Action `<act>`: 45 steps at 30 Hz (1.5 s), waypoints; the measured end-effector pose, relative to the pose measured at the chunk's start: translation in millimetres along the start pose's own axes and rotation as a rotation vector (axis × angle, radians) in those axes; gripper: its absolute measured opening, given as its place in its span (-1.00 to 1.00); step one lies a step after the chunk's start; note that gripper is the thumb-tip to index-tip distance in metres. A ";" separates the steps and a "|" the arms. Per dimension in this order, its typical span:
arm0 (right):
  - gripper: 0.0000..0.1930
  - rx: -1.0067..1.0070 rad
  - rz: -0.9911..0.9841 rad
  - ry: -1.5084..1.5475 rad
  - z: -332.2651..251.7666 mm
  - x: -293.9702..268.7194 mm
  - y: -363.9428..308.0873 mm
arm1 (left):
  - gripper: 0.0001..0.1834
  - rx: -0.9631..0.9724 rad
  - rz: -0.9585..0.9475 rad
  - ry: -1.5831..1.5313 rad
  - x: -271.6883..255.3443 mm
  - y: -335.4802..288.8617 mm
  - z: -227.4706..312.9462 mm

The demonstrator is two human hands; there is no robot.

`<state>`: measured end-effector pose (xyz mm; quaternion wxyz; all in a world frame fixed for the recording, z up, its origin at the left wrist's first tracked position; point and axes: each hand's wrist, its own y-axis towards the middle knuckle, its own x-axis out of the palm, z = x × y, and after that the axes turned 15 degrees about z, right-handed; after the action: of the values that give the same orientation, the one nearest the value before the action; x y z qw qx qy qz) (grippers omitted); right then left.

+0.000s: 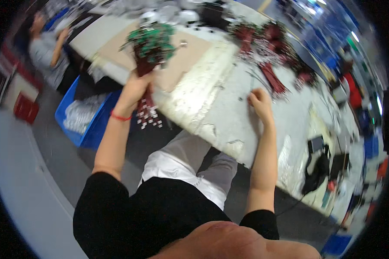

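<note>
While outstretched, left grip (137, 88) around wires (146, 64).

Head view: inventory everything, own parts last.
Flat worktable: one, white, centre to right
Green-headed, white-tipped wire bundle: one, dark red, held, upper left
Piled wire bundles: several, dark red, table's far right
Flat rectangular sheet: one, tan, table's left
Rounded items: several, white, table's far edge
Plastic bin: one, blue, below table's left
Crumpled plastic: uncountable, clear, in bin
Co-worker: one, grey top, upper left
Background clutter: blurred, mixed, right
Left hand: one, red wristband, around bundle
Right hand: one, bare, curled, at table
</note>
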<state>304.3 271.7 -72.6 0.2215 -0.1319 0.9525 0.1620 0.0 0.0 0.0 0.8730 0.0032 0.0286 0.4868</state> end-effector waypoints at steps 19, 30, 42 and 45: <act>-0.87 -0.216 0.111 -0.134 -15.3 -33.6 -16.5 | -0.80 -0.029 -0.171 -0.320 142.9 -11.0 31.5; -0.91 -0.331 0.168 -0.275 -15.7 -33.6 -17.9 | -0.79 -0.087 -0.158 -0.436 154.6 -14.1 31.9; -0.86 -0.309 0.172 -0.441 -18.5 -36.1 -21.7 | -0.75 -0.170 -0.207 -0.510 166.6 1.6 45.0; -0.83 -0.281 0.268 -0.371 -7.1 -40.8 -12.7 | -0.75 -0.220 -0.348 -0.618 192.0 21.3 42.5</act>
<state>341.2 264.8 -50.8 0.3486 -0.0022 0.8728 0.3417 84.8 175.4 34.2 0.9054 0.0515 -0.2887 0.3071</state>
